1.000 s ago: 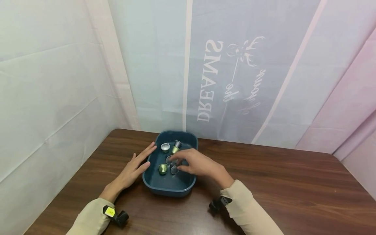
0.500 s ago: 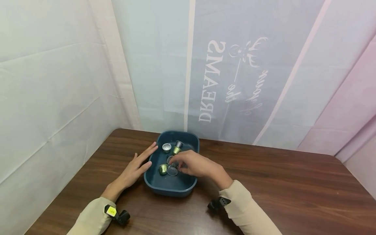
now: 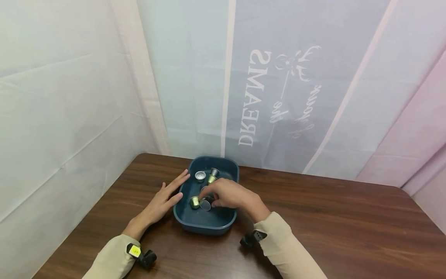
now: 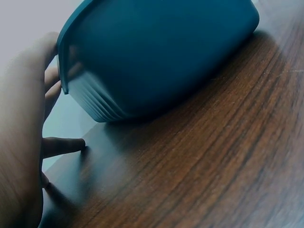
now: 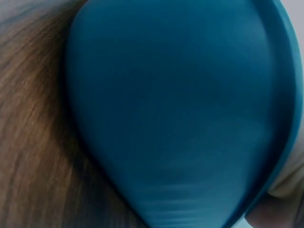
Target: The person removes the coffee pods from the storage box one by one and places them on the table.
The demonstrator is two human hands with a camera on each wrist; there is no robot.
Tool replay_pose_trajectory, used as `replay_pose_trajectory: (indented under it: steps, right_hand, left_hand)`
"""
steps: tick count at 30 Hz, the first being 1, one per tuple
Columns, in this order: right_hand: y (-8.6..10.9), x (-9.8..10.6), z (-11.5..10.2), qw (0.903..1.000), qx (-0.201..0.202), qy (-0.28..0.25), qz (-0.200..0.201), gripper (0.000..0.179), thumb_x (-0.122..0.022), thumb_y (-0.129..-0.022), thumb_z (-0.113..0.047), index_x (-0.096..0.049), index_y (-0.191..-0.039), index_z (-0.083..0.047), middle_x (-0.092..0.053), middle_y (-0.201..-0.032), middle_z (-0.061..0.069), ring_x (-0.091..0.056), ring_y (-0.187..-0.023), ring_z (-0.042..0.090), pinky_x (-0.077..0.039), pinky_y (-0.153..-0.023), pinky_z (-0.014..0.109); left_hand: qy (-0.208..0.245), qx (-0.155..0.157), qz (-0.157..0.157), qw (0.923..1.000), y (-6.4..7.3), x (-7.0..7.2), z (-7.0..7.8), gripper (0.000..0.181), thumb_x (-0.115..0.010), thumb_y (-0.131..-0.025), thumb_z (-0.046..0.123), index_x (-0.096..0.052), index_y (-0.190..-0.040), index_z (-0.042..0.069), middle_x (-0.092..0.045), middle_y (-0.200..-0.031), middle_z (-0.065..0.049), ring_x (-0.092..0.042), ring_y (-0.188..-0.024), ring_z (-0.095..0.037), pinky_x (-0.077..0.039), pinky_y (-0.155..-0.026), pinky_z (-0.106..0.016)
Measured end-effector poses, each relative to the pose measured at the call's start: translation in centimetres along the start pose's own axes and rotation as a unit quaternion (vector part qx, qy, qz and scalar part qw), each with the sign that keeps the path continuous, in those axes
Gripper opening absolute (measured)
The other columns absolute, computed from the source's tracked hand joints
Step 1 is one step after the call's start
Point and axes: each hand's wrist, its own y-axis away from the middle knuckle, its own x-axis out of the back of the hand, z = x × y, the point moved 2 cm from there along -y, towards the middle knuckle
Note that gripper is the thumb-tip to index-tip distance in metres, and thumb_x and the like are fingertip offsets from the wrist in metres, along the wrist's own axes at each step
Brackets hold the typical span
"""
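A dark coffee capsule, its round lid turned toward me, sits in the blue plastic basin. My right hand reaches over the basin's right rim, with thumb and forefinger pinching this capsule. Against its left side lies a shiny green capsule. Another capsule is mostly hidden behind the right fingers. Farther back are a silver-lidded capsule, a grey one and a yellow-green one. My left hand rests on the basin's left rim, fingers straight. Both wrist views show mainly the basin's outer wall.
The basin stands on a brown wooden table, near its back edge. Behind it hangs a pale printed curtain with mirrored lettering; a white cloth closes off the left side. Each wrist wears a small black camera.
The dark capsule has tipped over in my right fingers, its lid leaning more toward me. The left hand keeps its place on the rim. The head view has shifted slightly.
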Motion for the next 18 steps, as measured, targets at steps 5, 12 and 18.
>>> replay_pose_trajectory:
  steps: [5, 12, 18]
  right_hand:
    - [-0.10, -0.14, -0.05, 0.9997, -0.019, 0.008, -0.015, 0.044, -0.078, -0.081, -0.010, -0.068, -0.118, -0.032, -0.059, -0.076, -0.012, -0.052, -0.061, 0.001, -0.045, -0.054, 0.019]
    - [-0.35, -0.41, -0.16, 0.9990, -0.028, 0.007, -0.034, 0.044, -0.079, -0.080, -0.010, -0.067, -0.116, -0.032, -0.062, -0.100, -0.017, -0.053, -0.062, 0.001, -0.045, -0.054, 0.019]
    - [-0.44, -0.57, -0.07, 0.9986, -0.035, 0.013, -0.037, 0.045, -0.079, -0.080, -0.010, -0.067, -0.116, -0.033, -0.062, -0.102, -0.017, -0.053, -0.061, 0.001, -0.045, -0.054, 0.019]
  left_hand:
    - [-0.001, 0.006, 0.000, 1.0000, -0.06, -0.08, -0.16, 0.053, -0.045, -0.102, 0.019, -0.029, -0.152, 0.020, -0.017, -0.159, -0.003, -0.022, -0.142, -0.028, 0.001, -0.095, -0.078]
    - [0.000, 0.012, 0.001, 0.9999, 0.00, -0.08, -0.15, 0.053, -0.045, -0.102, 0.019, -0.029, -0.152, 0.022, -0.017, -0.159, 0.000, -0.022, -0.142, -0.028, 0.001, -0.096, -0.077]
    - [-0.002, 0.012, 0.000, 0.9999, -0.11, -0.05, -0.31, 0.053, -0.044, -0.102, 0.020, -0.029, -0.152, 0.022, -0.016, -0.159, 0.001, -0.022, -0.142, -0.027, 0.001, -0.095, -0.078]
